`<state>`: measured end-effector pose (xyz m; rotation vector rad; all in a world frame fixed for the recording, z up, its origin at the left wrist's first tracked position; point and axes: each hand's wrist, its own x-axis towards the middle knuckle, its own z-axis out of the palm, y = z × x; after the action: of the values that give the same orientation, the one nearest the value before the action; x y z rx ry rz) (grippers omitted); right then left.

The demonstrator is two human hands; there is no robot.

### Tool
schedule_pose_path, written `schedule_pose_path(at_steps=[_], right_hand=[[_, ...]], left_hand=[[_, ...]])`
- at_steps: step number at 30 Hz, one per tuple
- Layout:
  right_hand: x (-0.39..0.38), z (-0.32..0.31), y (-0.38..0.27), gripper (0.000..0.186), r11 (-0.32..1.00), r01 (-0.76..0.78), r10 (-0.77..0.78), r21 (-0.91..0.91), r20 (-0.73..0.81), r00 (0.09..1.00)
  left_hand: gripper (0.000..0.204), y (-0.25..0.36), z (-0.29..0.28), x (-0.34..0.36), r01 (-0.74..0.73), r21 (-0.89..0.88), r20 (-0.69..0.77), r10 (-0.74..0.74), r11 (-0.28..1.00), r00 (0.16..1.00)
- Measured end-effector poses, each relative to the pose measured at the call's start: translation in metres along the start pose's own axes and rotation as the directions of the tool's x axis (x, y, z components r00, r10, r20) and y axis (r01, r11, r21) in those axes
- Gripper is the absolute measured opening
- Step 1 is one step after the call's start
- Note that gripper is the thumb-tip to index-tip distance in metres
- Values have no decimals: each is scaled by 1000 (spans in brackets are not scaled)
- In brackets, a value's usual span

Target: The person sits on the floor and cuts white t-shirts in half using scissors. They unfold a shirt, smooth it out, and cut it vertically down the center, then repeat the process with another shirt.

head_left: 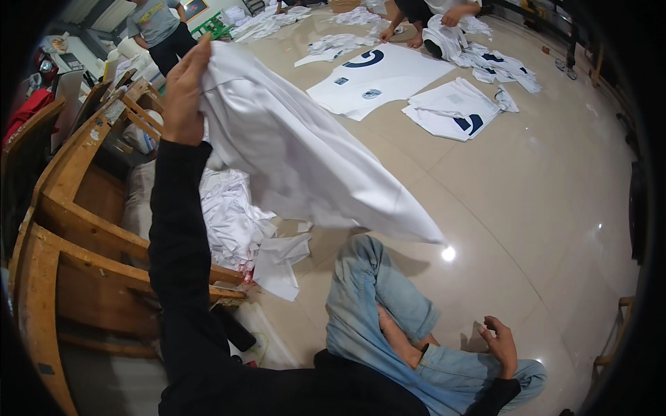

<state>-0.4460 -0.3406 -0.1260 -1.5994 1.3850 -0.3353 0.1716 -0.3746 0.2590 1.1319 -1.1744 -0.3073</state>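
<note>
White cloth [298,152] is held aloft over floor [499,222], upper end gripped in left hand [184,97], fingers closed; right hand [502,349] half-curled, nothing held. Single-end grip: if slipped, cloth could be dropped into white pile [230,220].

The floor [513,180] is glossy beige tile, reflecting bright spots of light [448,254]. Worn wooden furniture [40,298] crowds the left side. Farther back are a framed picture [195,8] and, at right, a dark wheeled stand [571,50].
</note>
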Motion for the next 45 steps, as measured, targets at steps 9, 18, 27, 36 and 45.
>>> schedule_pose_path(at_steps=[9,18,27,36,45], right_hand=[[3,5,-22,53,926,96,-101,365,-5,995],[-6,12,34,86,413,322,-99,852,-310,946],[10,-3,76,58,259,419,202,870,-473,857],[-32,-183,201,44,193,721,276,666,-741,612],[43,-151,181,42,687,517,133,510,-789,600]], left_hand=[[52,71,141,-20,-101,-103,800,143,990,582],[50,13,352,-109,-390,-221,975,207,894,-77],[105,-311,197,-218,-577,660,693,-686,481,222],[27,-326,31,-221,336,533,-17,-387,776,922],[94,-265,182,-321,-293,393,788,-155,871,596]])
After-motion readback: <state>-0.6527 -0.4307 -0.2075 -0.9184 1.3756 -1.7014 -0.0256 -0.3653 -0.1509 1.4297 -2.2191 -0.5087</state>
